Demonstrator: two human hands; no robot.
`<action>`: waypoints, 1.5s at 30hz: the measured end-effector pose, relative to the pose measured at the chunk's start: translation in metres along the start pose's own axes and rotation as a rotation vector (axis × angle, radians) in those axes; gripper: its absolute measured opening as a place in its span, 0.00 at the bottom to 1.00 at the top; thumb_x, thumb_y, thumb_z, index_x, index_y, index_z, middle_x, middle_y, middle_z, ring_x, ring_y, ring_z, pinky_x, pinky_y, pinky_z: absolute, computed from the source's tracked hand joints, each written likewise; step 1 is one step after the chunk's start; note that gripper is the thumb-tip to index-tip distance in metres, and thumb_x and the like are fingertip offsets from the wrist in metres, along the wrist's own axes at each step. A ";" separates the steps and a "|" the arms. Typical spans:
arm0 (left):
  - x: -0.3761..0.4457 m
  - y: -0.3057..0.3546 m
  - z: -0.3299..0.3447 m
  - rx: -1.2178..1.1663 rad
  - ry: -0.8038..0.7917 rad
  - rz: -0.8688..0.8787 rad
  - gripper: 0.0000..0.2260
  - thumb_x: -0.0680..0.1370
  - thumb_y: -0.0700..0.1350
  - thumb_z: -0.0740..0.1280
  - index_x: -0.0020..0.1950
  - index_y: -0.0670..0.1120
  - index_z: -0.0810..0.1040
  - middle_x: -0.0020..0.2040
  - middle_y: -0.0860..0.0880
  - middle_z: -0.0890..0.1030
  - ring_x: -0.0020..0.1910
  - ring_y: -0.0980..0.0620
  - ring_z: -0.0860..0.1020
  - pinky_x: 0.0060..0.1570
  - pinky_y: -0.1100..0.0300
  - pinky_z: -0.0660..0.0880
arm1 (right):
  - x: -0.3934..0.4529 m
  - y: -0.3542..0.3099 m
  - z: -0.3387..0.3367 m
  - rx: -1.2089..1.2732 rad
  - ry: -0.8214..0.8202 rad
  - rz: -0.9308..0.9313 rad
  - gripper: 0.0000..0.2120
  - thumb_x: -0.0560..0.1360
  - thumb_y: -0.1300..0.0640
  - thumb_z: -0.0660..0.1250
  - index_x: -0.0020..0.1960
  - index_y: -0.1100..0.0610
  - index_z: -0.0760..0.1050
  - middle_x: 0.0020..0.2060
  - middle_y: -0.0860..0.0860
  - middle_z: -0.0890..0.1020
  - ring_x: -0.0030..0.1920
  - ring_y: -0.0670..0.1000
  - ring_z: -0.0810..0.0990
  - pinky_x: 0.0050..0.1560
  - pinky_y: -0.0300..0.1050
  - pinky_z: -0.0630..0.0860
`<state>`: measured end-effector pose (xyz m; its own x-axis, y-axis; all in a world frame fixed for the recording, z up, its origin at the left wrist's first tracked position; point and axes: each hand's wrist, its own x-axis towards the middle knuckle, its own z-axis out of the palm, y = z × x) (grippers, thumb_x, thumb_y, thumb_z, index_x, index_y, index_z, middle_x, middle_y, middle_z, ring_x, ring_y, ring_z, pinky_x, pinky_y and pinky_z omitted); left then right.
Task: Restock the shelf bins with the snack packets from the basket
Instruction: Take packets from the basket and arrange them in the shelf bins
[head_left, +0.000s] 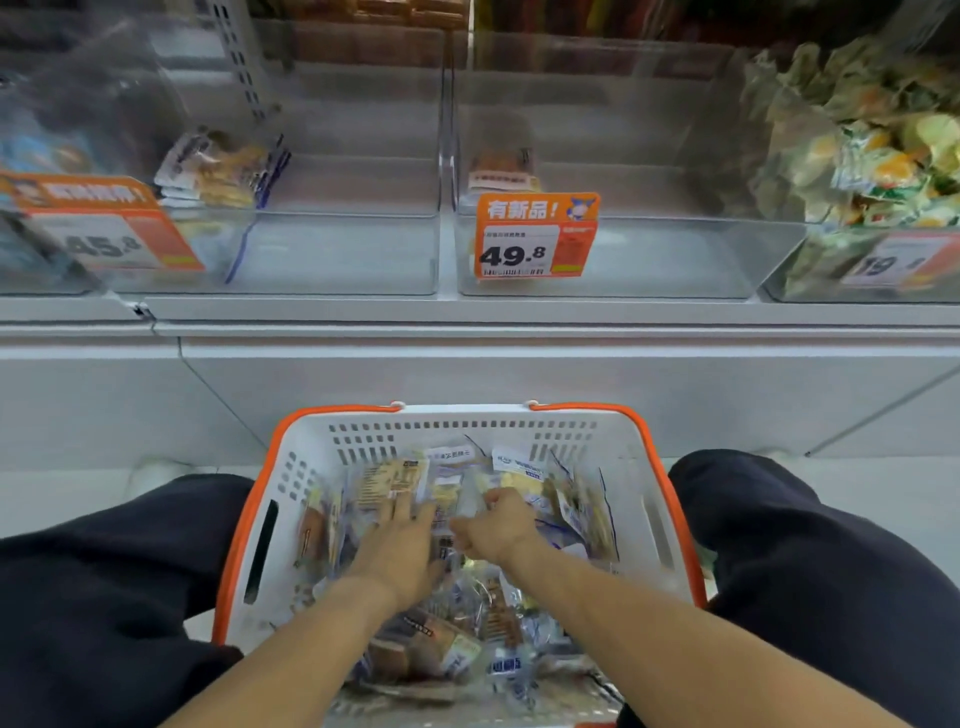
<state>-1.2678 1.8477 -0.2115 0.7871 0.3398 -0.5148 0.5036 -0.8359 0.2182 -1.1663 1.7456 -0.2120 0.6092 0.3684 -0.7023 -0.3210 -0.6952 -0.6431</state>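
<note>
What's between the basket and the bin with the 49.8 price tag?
In the head view, only the white shelf ledge and its plain front panel lie between the basket and that bin; no packets sit there.

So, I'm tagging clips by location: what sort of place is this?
Most likely a shop's snack aisle: clear shelf bins carry orange price tags, and a shopping basket holds snack packets.

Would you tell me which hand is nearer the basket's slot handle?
Left. The left hand lies closer to the slot handle; the right hand is farther across.
</note>
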 end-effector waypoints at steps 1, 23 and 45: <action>0.000 0.002 -0.003 -0.042 0.057 -0.008 0.33 0.79 0.53 0.67 0.79 0.49 0.54 0.78 0.44 0.52 0.78 0.40 0.50 0.74 0.47 0.60 | -0.002 -0.007 0.000 0.053 -0.009 0.015 0.23 0.75 0.59 0.72 0.66 0.65 0.70 0.42 0.61 0.83 0.37 0.54 0.82 0.41 0.52 0.82; -0.046 0.033 -0.157 -1.098 0.360 0.250 0.05 0.80 0.43 0.66 0.54 0.49 0.80 0.47 0.53 0.86 0.48 0.56 0.84 0.47 0.62 0.78 | -0.107 -0.102 -0.127 -0.030 -0.027 -0.586 0.23 0.75 0.62 0.73 0.64 0.51 0.67 0.40 0.53 0.82 0.32 0.55 0.83 0.39 0.49 0.80; -0.057 -0.157 -0.287 0.006 1.073 -0.127 0.26 0.70 0.52 0.76 0.66 0.47 0.74 0.60 0.44 0.73 0.65 0.41 0.64 0.64 0.42 0.62 | -0.074 -0.357 -0.011 -0.092 0.144 -0.766 0.21 0.72 0.67 0.74 0.59 0.56 0.70 0.55 0.64 0.78 0.40 0.60 0.85 0.35 0.52 0.84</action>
<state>-1.2898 2.0831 0.0213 0.6322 0.6220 0.4621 0.6041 -0.7691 0.2087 -1.0887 1.9597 0.0725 0.7266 0.6867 -0.0232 0.2837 -0.3306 -0.9001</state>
